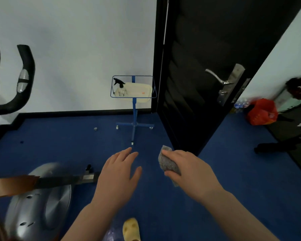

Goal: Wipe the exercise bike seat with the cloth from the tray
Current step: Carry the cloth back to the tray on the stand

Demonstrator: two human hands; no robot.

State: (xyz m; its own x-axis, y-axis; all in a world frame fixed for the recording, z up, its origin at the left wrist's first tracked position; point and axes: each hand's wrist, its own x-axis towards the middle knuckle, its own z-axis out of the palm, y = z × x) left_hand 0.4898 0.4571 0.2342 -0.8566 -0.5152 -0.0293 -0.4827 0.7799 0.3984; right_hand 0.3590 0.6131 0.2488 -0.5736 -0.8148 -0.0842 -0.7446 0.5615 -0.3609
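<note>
My right hand [188, 169] grips a crumpled grey cloth [167, 162] at waist height over the blue floor. My left hand [118, 173] hovers beside it, palm down, fingers apart and holding nothing. A cream tray [142, 94] rests in a blue wire stand [134, 119] by the far wall, with a spray bottle [120, 88] in its left end. The exercise bike fills the left edge: a black handlebar [25, 73], a silver flywheel cover [40, 202] and a brown taped bar [14, 184]. The seat is out of view.
A black door [207, 75] stands open just right of the stand, its metal handle [219, 79] facing me. Past it lie a red bag [261, 114] and dark clutter. A yellow slipper [131, 229] shows below my hands.
</note>
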